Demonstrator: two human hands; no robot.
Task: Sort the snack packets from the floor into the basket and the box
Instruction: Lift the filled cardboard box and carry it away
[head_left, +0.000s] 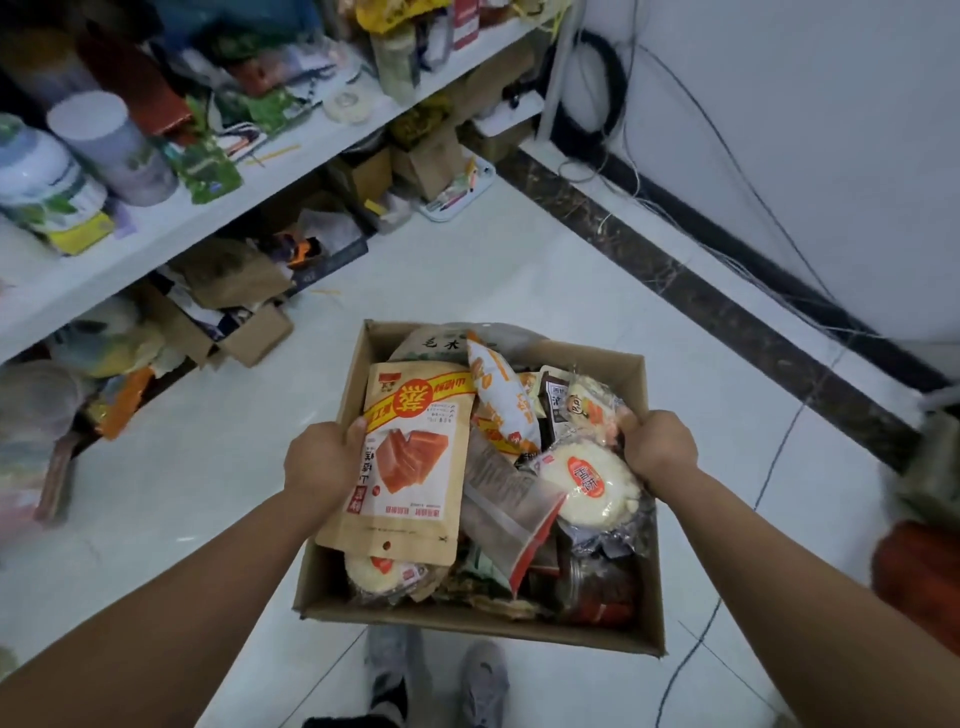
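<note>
I hold the cardboard box (467, 626) at both sides, over the white floor (467, 260). My left hand (322, 460) curls over its left wall, thumb on the big brown packet (410, 457). My right hand (660, 447) clasps the right wall. Snack packets (592, 483) fill the box.

The cardboard box (467, 618) is above the floor and before the person's shoes (483, 680), with the left hand (322, 462) on its left wall and the right hand (660, 447) on its right wall. In it, a flat pouch (410, 457) lies on top at the left, a round cake packet (592, 486) at the right, a zip bag (504, 499) between them, and a jar (597, 587) in the near right corner. Shelves (156, 223) stand to the left.
</note>
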